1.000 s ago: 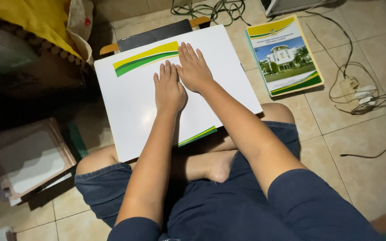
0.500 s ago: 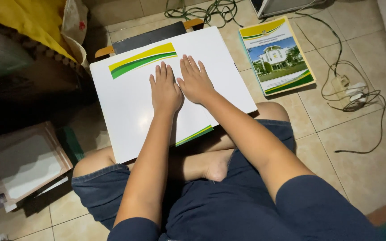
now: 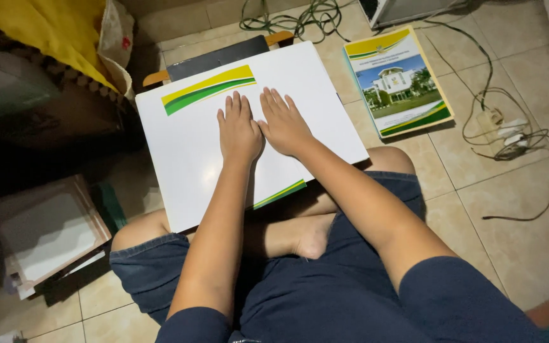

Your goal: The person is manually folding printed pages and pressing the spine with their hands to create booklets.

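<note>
Both hands, left hand (image 3: 239, 130) and right hand (image 3: 284, 124), stay flat, fingers together, on white sheet (image 3: 185, 152).

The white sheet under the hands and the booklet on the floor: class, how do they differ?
The white sheet is larger and mostly blank; the booklet is smaller and shows a building photo. The sheet rests over the person's lap with the left hand and right hand flat on it; the booklet lies untouched on the tiles. Both carry yellow and green curved bands.
</note>
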